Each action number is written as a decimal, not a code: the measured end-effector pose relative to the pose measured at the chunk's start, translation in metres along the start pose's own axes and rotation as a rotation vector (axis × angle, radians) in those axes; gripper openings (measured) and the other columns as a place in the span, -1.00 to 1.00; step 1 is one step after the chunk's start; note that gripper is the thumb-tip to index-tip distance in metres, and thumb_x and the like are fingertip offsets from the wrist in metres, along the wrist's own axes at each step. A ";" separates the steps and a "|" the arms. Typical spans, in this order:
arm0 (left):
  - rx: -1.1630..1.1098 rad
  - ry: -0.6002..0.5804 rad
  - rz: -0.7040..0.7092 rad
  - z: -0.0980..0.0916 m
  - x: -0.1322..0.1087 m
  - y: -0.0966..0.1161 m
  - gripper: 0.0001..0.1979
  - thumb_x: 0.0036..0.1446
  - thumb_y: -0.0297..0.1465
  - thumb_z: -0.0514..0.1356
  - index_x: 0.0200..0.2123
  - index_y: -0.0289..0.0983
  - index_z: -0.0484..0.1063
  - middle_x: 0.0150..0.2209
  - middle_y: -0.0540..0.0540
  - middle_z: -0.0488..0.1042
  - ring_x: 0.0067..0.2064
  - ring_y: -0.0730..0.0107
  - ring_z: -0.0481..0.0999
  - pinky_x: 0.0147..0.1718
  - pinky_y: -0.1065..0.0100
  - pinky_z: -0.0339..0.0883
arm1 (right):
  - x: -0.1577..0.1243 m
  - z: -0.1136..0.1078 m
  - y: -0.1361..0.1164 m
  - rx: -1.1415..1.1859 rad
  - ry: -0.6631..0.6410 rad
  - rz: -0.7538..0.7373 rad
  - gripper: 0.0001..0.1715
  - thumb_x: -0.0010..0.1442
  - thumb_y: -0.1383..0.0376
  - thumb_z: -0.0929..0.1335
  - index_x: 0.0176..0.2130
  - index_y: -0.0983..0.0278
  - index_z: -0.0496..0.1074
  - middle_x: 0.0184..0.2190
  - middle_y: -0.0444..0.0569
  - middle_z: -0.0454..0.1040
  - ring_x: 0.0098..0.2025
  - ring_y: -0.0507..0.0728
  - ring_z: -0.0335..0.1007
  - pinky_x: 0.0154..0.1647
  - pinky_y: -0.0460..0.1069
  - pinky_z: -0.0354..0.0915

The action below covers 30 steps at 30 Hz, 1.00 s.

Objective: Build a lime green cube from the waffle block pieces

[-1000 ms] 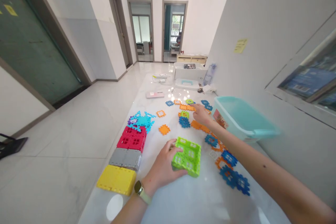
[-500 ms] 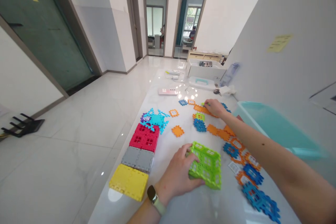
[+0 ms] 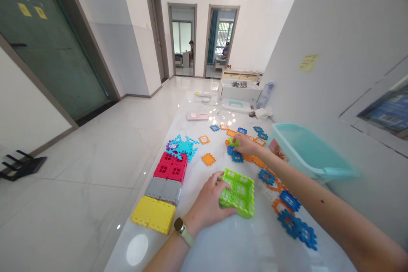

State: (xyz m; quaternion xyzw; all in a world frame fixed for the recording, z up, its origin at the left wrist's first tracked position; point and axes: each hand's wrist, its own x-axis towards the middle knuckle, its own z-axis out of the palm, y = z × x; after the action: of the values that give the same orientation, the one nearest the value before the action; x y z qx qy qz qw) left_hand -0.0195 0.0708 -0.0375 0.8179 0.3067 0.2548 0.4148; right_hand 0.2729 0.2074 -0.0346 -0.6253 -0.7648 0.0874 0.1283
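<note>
- Lower centre: the left hand [image 3: 208, 204] wraps its fingers round the left side of the green box [image 3: 239, 191], which sits on the glossy white table [image 3: 223, 246].
- Just above, the right hand [image 3: 247, 144] pinches a small green tile [image 3: 233, 142] among scattered blue and orange tiles [image 3: 290, 200].
- Along the table's left edge stand a yellow block [image 3: 153, 214], a grey block [image 3: 164, 190] and a red block [image 3: 170, 166]. A teal bin [image 3: 306, 153] is at the right.
- Upper centre: two open doorways [image 3: 181, 40]. A pale tiled floor [image 3: 95, 187] fills the left.

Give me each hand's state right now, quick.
Left hand: closed on the green block box.
Right hand: fingers pinched on a small green tile.
</note>
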 end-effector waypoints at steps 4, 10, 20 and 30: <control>0.008 -0.005 -0.001 0.000 0.000 0.001 -0.48 -0.16 -0.33 0.47 -0.09 -0.20 0.42 0.22 -0.20 0.17 0.25 0.00 0.22 0.22 0.11 0.16 | -0.005 -0.002 0.002 0.060 0.048 0.038 -0.87 -0.06 0.37 0.39 -0.38 0.28 0.40 -0.34 -0.02 0.49 -0.30 0.14 0.38 -0.26 -0.06 0.25; 0.028 0.001 -0.014 0.001 -0.001 -0.004 -0.48 -0.14 -0.35 0.45 -0.08 -0.19 0.40 0.28 -0.19 0.06 0.24 0.00 0.23 0.22 0.11 0.14 | -0.033 -0.010 -0.004 0.160 0.223 0.149 -0.93 0.12 0.30 0.28 -0.37 0.26 0.31 -0.42 -0.05 0.44 -0.37 0.12 0.32 -0.35 -0.06 0.18; -0.108 0.046 0.089 0.006 -0.007 0.004 -0.36 0.17 -0.11 0.22 0.25 -0.13 0.12 0.25 -0.23 0.10 -0.22 0.32 0.41 -0.10 0.19 0.35 | -0.151 -0.031 -0.084 0.855 0.197 0.148 -0.60 0.19 -0.02 0.35 -0.15 0.22 0.32 -0.35 -0.10 0.43 -0.37 0.09 0.38 -0.41 -0.06 0.31; -0.095 0.145 0.224 0.007 0.032 0.035 -0.53 0.21 -0.38 0.19 0.19 -0.11 0.30 -0.05 -0.11 0.46 -0.04 0.23 0.42 -0.07 0.28 0.29 | -0.179 -0.026 -0.113 0.698 0.129 0.053 -0.53 0.31 0.00 0.26 -0.47 0.26 0.26 -0.55 -0.19 0.24 -0.45 0.03 0.17 -0.43 -0.09 0.13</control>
State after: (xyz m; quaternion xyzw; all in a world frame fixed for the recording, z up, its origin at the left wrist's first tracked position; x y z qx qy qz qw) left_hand 0.0174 0.0736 -0.0069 0.8058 0.2304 0.3723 0.3987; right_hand 0.2082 0.0080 0.0083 -0.5678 -0.6626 0.3070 0.3798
